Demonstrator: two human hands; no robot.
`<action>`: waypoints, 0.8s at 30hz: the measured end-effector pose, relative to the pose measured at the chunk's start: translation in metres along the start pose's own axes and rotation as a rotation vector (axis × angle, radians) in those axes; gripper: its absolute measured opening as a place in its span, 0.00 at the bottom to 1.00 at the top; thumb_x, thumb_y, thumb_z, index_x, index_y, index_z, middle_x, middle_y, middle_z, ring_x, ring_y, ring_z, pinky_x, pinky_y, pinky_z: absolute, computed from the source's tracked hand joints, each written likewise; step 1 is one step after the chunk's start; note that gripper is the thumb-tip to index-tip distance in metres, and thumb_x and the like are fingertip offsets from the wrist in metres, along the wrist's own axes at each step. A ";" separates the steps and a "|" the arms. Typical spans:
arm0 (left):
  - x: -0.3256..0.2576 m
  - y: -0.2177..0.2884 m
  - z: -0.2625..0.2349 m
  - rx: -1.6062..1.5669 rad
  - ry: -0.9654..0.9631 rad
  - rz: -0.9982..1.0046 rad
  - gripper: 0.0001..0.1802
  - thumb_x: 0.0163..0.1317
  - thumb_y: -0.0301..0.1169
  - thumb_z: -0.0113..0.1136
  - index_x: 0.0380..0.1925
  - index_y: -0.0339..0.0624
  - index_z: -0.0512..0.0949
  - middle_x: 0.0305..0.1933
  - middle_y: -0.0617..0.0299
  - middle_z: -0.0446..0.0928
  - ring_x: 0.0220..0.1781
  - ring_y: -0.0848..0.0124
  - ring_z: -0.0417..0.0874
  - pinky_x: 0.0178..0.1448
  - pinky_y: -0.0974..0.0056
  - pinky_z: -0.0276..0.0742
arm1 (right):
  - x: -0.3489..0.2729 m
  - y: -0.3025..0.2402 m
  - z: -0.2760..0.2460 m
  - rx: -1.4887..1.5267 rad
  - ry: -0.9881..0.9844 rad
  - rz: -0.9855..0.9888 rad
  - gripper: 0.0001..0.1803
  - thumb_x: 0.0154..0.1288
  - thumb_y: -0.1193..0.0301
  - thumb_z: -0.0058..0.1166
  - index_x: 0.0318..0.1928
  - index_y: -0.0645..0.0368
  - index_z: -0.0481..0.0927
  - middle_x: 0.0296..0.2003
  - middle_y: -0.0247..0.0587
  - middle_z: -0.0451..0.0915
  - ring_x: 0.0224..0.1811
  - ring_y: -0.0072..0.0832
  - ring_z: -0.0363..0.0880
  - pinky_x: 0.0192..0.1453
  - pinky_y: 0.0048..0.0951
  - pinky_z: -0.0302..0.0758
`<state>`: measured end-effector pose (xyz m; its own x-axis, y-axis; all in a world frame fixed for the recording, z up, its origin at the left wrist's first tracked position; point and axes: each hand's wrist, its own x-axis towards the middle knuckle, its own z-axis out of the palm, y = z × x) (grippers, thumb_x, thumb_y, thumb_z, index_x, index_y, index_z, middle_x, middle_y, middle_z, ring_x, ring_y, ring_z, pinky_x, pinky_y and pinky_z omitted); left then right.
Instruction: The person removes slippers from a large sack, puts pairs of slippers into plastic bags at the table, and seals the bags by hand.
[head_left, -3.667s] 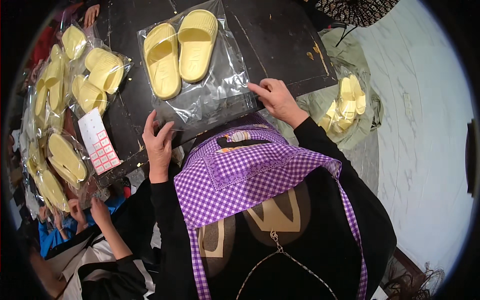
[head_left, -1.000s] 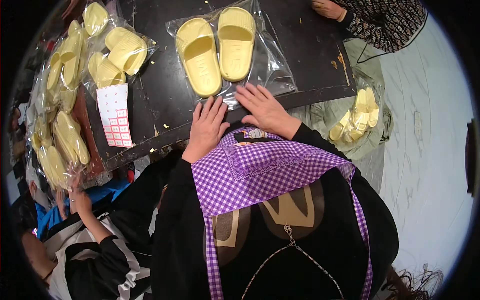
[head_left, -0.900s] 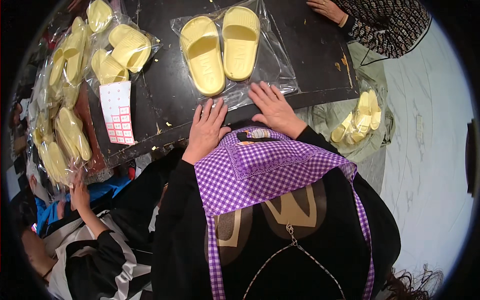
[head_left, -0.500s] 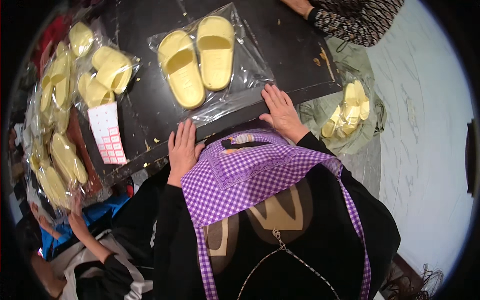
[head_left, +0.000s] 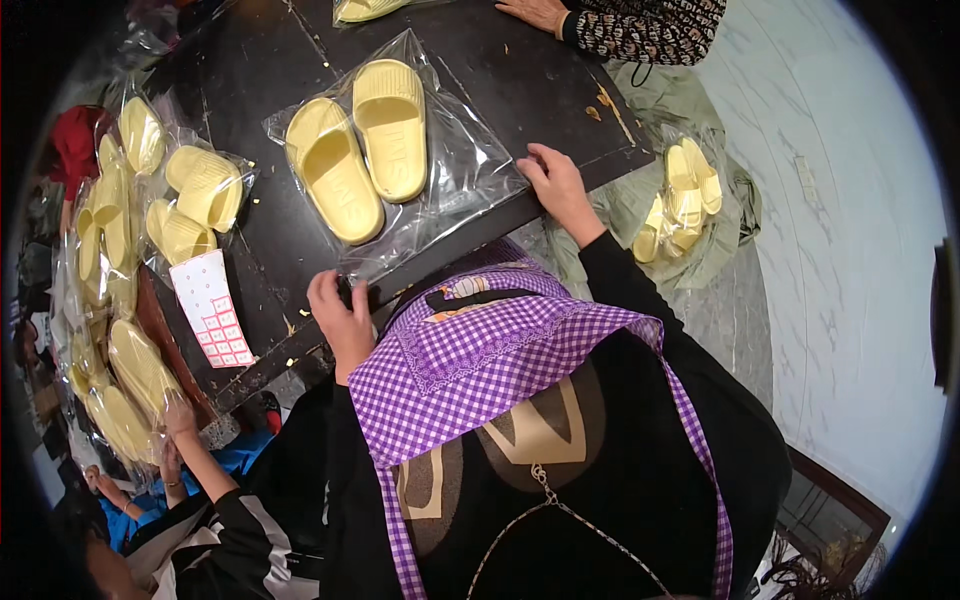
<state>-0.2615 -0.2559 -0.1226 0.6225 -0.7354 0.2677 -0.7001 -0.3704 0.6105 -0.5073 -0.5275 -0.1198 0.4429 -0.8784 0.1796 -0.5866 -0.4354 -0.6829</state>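
The dark desk (head_left: 475,60) shows more of its far side than half a second ago, and a slipper (head_left: 368,9), cut off by the top edge, has come into view. At the left, the heap (head_left: 115,235) holds many yellow slippers in clear bags; glare and overlap make their number hard to tell. At the right, off the desk, a clear bag of slippers (head_left: 685,205) lies on or in a green sack (head_left: 740,195); which, I cannot tell. In front of the person, a clear bag (head_left: 465,160) lies flat on the desk with a yellow pair (head_left: 395,130) inside, side by side, footbeds up.

Both hands, flatter and more spread before, are now curled at the bag's near edge. The left hand (head_left: 343,318) is at the near-left corner, fingers half bent and apart from the thumb. The right hand (head_left: 560,188) is at the right corner; whether its fingers grip the film, I cannot tell. A white sheet (head_left: 212,308) with red boxes lies to the left, its print too small to make out.
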 end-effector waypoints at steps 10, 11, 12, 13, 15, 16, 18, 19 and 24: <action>0.022 0.006 -0.002 -0.634 -0.190 -0.709 0.26 0.62 0.36 0.60 0.53 0.28 0.69 0.33 0.60 0.76 0.31 0.76 0.75 0.32 0.72 0.69 | 0.033 -0.052 -0.018 0.765 -0.431 0.492 0.08 0.64 0.68 0.53 0.33 0.60 0.76 0.23 0.31 0.76 0.23 0.18 0.75 0.27 0.21 0.70; 0.026 0.013 -0.007 -0.656 -0.261 -0.759 0.25 0.62 0.37 0.59 0.51 0.28 0.70 0.30 0.62 0.76 0.28 0.77 0.74 0.28 0.73 0.67 | 0.033 -0.056 -0.021 0.812 -0.437 0.481 0.07 0.64 0.68 0.53 0.32 0.59 0.76 0.23 0.30 0.75 0.22 0.17 0.74 0.26 0.19 0.69; 0.028 0.018 -0.010 -0.678 -0.333 -0.808 0.25 0.62 0.39 0.59 0.50 0.29 0.71 0.28 0.63 0.75 0.24 0.78 0.73 0.25 0.73 0.66 | 0.034 -0.057 -0.023 0.860 -0.442 0.471 0.08 0.65 0.68 0.52 0.31 0.58 0.75 0.22 0.29 0.75 0.21 0.16 0.73 0.25 0.17 0.68; 0.029 0.020 -0.012 -0.679 -0.326 -0.810 0.25 0.62 0.39 0.59 0.50 0.29 0.71 0.28 0.63 0.75 0.24 0.78 0.73 0.25 0.73 0.66 | 0.035 -0.058 -0.023 0.860 -0.448 0.467 0.08 0.65 0.68 0.52 0.31 0.58 0.75 0.22 0.29 0.75 0.21 0.16 0.73 0.25 0.17 0.68; 0.032 0.024 -0.013 -0.756 -0.436 -0.881 0.19 0.63 0.39 0.58 0.42 0.32 0.74 0.22 0.66 0.73 0.18 0.79 0.70 0.20 0.73 0.60 | 0.037 -0.059 -0.025 0.901 -0.442 0.446 0.07 0.66 0.69 0.51 0.31 0.59 0.75 0.22 0.29 0.74 0.20 0.16 0.72 0.24 0.18 0.67; 0.032 0.025 -0.013 -0.794 -0.493 -0.915 0.16 0.63 0.40 0.57 0.37 0.34 0.76 0.20 0.67 0.71 0.16 0.80 0.68 0.17 0.74 0.58 | 0.037 -0.059 -0.025 0.922 -0.439 0.437 0.07 0.66 0.69 0.51 0.32 0.59 0.75 0.22 0.29 0.74 0.20 0.16 0.71 0.23 0.18 0.67; 0.030 0.028 -0.008 -0.812 -0.518 -0.914 0.15 0.63 0.39 0.58 0.33 0.36 0.76 0.18 0.68 0.71 0.15 0.80 0.67 0.16 0.73 0.57 | 0.036 -0.059 -0.026 0.927 -0.417 0.437 0.08 0.66 0.69 0.51 0.31 0.59 0.75 0.21 0.29 0.74 0.19 0.16 0.71 0.23 0.18 0.66; 0.030 0.028 -0.004 -0.830 -0.546 -0.912 0.14 0.63 0.38 0.58 0.29 0.38 0.75 0.17 0.68 0.70 0.14 0.80 0.67 0.16 0.73 0.57 | 0.035 -0.058 -0.025 0.932 -0.393 0.439 0.08 0.66 0.69 0.51 0.31 0.59 0.75 0.20 0.29 0.73 0.18 0.16 0.70 0.22 0.18 0.65; 0.030 0.021 0.003 -0.876 -0.484 -0.891 0.14 0.63 0.38 0.56 0.23 0.43 0.74 0.16 0.68 0.69 0.14 0.79 0.65 0.16 0.72 0.54 | 0.033 -0.035 -0.025 0.721 -0.184 0.448 0.09 0.64 0.68 0.53 0.29 0.59 0.75 0.17 0.28 0.72 0.16 0.15 0.67 0.20 0.17 0.63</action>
<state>-0.2579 -0.2874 -0.1038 0.4329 -0.6284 -0.6463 0.4436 -0.4757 0.7596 -0.4895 -0.5461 -0.0722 0.4124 -0.8640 -0.2888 -0.1869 0.2300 -0.9551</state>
